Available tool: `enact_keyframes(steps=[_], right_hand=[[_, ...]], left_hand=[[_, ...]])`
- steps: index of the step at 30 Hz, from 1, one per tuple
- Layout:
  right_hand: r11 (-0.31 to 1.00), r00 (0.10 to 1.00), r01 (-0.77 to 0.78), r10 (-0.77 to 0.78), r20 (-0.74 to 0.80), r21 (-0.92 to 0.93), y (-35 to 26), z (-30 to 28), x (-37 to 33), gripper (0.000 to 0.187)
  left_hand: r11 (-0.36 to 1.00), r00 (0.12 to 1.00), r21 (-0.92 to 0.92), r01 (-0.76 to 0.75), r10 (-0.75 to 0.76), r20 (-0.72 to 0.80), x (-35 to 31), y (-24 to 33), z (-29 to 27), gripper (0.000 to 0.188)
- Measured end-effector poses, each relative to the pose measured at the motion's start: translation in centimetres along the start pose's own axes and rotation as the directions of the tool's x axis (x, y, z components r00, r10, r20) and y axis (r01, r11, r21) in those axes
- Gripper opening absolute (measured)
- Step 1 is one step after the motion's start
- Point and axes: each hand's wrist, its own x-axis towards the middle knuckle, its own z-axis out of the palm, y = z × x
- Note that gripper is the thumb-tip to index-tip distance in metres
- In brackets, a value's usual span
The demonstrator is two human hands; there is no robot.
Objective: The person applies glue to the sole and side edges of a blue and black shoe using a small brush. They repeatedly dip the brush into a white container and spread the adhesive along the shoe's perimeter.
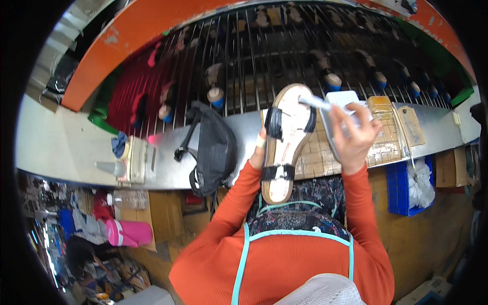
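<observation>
steel rods [254,76] ran behind counter [246,129]. sandal [287,140] spanned its near edge, left grip [260,149] closed on its side; right grip [352,133] pinched blurred tool [316,102], maybe brush. risk: sandal tilted, tool marked straps [274,122].

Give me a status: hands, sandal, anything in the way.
Left hand holding sandal, top side facing camera. Right hand gripping white tool over toe end; contact unclear. Bag left of sandal, not blocking.
</observation>
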Motion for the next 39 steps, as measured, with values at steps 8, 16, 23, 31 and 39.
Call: enact_keyframes(steps=[8,16,23,31,39], right_hand=[[0.501,0.813,-0.552,0.144,0.564,0.667,0.3,-2.5,-4.5,0.012],[-0.004,0.612,-0.670,0.563,0.556,0.742,5.1,-4.4,-9.1,0.013],[0.051,0.647,-0.620,0.598,0.473,0.783,7.1,-5.6,-9.1,0.015],[0.061,0.656,-0.593,0.614,0.438,0.803,7.9,-4.7,-8.1,0.018],[0.129,0.699,-0.600,0.566,0.438,0.790,8.4,-3.1,-4.5,0.021]], left_hand=[[0.881,0.997,-0.472,0.027,0.010,0.075,2.7,-1.9,-2.9,0.085],[0.607,0.943,-0.754,0.249,-0.330,0.046,10.6,-2.5,-6.9,0.087],[0.530,0.864,-0.845,0.070,-0.455,-0.214,18.8,-2.2,-10.5,0.102],[0.481,0.749,-0.804,-0.350,-0.371,-0.548,23.9,-6.9,-13.2,0.059],[0.411,0.698,-0.834,-0.369,-0.469,-0.540,25.5,-7.1,-13.9,0.067]])
